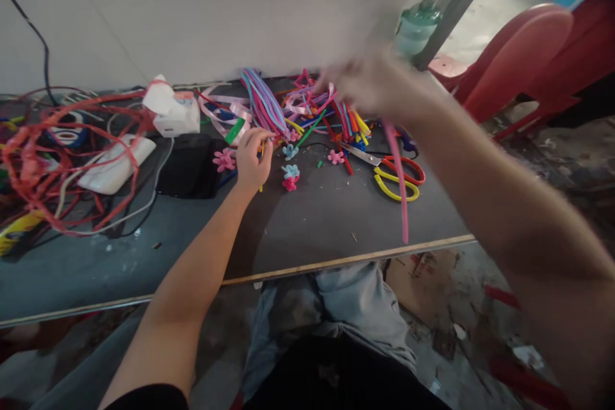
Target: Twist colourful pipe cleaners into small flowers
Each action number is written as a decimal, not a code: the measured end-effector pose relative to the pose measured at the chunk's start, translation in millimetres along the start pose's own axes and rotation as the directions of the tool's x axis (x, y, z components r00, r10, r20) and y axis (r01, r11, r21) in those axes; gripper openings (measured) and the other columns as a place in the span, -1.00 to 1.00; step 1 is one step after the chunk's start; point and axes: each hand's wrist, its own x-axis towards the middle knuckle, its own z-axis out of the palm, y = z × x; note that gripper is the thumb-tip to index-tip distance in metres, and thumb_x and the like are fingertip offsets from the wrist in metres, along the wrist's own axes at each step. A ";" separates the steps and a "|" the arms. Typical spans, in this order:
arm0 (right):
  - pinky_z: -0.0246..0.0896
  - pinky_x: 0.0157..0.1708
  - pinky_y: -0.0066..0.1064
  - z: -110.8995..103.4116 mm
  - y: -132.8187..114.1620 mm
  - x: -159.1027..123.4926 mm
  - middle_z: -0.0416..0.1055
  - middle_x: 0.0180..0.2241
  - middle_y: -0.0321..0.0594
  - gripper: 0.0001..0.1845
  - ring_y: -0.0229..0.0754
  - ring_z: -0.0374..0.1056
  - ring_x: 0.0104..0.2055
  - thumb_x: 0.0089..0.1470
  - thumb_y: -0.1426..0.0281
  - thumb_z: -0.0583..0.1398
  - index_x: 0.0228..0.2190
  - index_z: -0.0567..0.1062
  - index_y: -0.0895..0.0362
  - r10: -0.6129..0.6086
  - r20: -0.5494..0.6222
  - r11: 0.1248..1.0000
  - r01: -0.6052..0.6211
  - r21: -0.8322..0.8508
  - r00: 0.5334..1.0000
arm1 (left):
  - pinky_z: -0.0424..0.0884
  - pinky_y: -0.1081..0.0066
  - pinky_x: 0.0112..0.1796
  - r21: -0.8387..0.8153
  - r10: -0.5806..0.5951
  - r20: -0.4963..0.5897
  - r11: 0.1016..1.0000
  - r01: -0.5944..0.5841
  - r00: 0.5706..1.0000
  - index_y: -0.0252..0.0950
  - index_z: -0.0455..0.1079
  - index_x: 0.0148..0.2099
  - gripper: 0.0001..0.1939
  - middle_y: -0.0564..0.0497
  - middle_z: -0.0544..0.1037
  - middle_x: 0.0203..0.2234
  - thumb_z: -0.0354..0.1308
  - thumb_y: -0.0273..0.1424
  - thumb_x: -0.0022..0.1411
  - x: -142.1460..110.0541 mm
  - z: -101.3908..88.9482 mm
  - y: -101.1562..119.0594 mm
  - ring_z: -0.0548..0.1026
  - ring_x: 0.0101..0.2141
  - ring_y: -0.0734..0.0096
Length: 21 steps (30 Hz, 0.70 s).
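Observation:
My left hand (253,159) rests over the table with its fingers curled. A yellow strip shows between and below them, but I cannot tell whether it is gripped. Close by lie a pink pipe-cleaner flower (224,159), light blue flowers (290,152) and a dark pink flower (289,182). My right hand (368,86) is smeared by motion above the pile's right side. A long pink pipe cleaner (398,182) reaches from under it across the scissors (398,179). Bundled pink, blue and lilac pipe cleaners (264,102) lie at the back. Another pink flower (336,157) sits left of the scissors.
Tangled red plastic strip (33,166), a white power bank (118,164), a white charger (177,116) and a black pouch (188,166) occupy the left. A green bottle (418,22) stands back right. The table's front edge (346,261) runs before my lap; red chairs (519,64) stand right.

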 end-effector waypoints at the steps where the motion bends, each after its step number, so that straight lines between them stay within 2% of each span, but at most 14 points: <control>1: 0.31 -0.30 -0.48 10.9 -8.3 -1.1 0.52 -0.45 -0.26 -0.73 -0.31 0.46 -0.37 0.31 0.47 0.14 -0.28 0.65 0.26 0.028 0.088 0.993 -0.018 -0.115 0.996 | 0.50 0.23 -0.06 -0.031 0.021 0.006 0.999 -0.021 1.000 -0.21 0.46 0.07 -0.71 -0.11 0.59 -0.15 -0.02 -0.28 0.47 -0.8 -2.2 4.5 0.56 -0.12 0.26; 3: 0.35 -0.29 -0.41 41.9 -20.3 -7.5 0.61 -0.34 -0.15 -0.73 -0.21 0.51 -0.32 0.33 0.43 0.14 -0.23 0.66 0.22 0.088 0.231 0.967 -0.027 -0.254 0.969 | 0.50 0.27 -0.07 -0.038 0.090 0.065 0.995 -0.088 0.994 -0.20 0.38 0.24 -0.60 -0.13 0.60 -0.06 -0.05 -0.21 0.49 -3.8 -5.1 13.2 0.57 -0.14 0.30; 5: 0.39 -0.19 -0.26 72.8 -25.0 -15.8 0.63 -0.12 0.01 -0.67 -0.01 0.57 -0.13 0.38 0.39 0.08 -0.07 0.63 0.18 0.161 0.205 0.907 -0.063 -0.416 0.965 | 0.48 0.22 -0.02 0.017 0.198 0.160 0.979 -0.203 0.967 -0.25 0.39 0.27 -0.55 -0.19 0.61 0.00 -0.04 -0.19 0.49 -7.7 -5.4 19.0 0.58 -0.07 0.23; 6: 0.39 -0.16 -0.20 84.3 -24.7 -19.4 0.62 -0.08 0.05 -0.64 0.07 0.57 -0.07 0.39 0.39 0.05 -0.04 0.62 0.18 0.185 0.211 0.880 -0.066 -0.470 0.960 | 0.47 0.21 -0.03 0.057 0.238 0.191 0.966 -0.252 0.952 -0.27 0.44 0.24 -0.56 -0.21 0.62 -0.02 -0.02 -0.21 0.48 -9.5 -4.7 20.3 0.59 -0.05 0.19; 8: 0.38 -0.15 -0.16 97.1 -20.1 -24.1 0.61 -0.05 0.09 -0.61 0.14 0.56 -0.02 0.41 0.38 0.01 -0.02 0.61 0.18 0.234 0.230 0.868 -0.096 -0.486 0.945 | 0.47 0.24 -0.11 0.122 0.281 0.197 0.944 -0.308 0.939 -0.28 0.53 0.13 -0.63 -0.18 0.67 -0.14 0.02 -0.26 0.48 -12.0 -2.7 20.3 0.61 -0.13 0.21; 10: 0.36 -0.16 -0.19 99.4 -11.4 -26.2 0.61 -0.06 0.08 -0.60 0.12 0.55 -0.02 0.41 0.35 0.00 -0.02 0.60 0.17 0.244 0.229 0.899 -0.131 -0.418 0.943 | 0.44 0.27 -0.19 0.153 0.296 0.178 0.934 -0.324 0.938 -0.26 0.58 0.04 -0.69 -0.12 0.68 -0.29 0.04 -0.29 0.48 -12.7 -0.6 19.3 0.61 -0.24 0.27; 12: 0.34 -0.15 -0.26 98.0 -0.5 -27.8 0.62 -0.07 0.01 -0.63 0.04 0.55 -0.03 0.38 0.39 0.03 0.01 0.58 0.16 0.166 0.218 0.953 -0.099 -0.286 0.962 | 0.42 0.29 -0.23 0.148 0.313 0.158 0.930 -0.335 0.937 -0.25 0.59 -0.03 -0.71 -0.08 0.67 -0.36 0.06 -0.28 0.48 -12.5 1.4 19.7 0.60 -0.29 0.29; 15: 0.31 -0.16 -0.33 98.3 16.2 -31.8 0.62 -0.09 -0.05 -0.60 -0.05 0.53 -0.09 0.27 0.45 0.09 0.08 0.53 0.17 0.016 0.165 0.995 0.001 -0.101 0.986 | 0.44 0.30 -0.20 0.121 0.359 0.132 0.919 -0.375 0.924 -0.27 0.59 -0.10 -0.72 -0.07 0.66 -0.36 0.08 -0.28 0.47 -12.0 3.9 23.8 0.60 -0.28 0.30; 18: 0.32 -0.15 -0.33 101.5 28.4 -36.4 0.61 -0.10 -0.04 -0.57 -0.07 0.52 -0.10 0.19 0.48 0.11 0.07 0.52 0.19 -0.096 0.124 0.995 0.100 -0.019 0.988 | 0.45 0.33 -0.20 0.143 0.381 0.151 0.904 -0.402 0.912 -0.27 0.59 -0.14 -0.71 -0.07 0.66 -0.35 0.06 -0.29 0.48 -11.5 4.8 27.8 0.60 -0.28 0.32; 21: 0.34 -0.11 -0.34 104.4 33.9 -40.7 0.61 -0.10 -0.04 -0.50 -0.11 0.53 -0.12 0.16 0.55 0.04 0.09 0.50 0.24 -0.198 0.118 0.980 0.198 0.012 0.973 | 0.45 0.34 -0.24 0.177 0.414 0.177 0.879 -0.443 0.893 -0.27 0.58 -0.18 -0.70 -0.05 0.66 -0.37 0.02 -0.36 0.49 -10.0 2.9 29.3 0.60 -0.31 0.33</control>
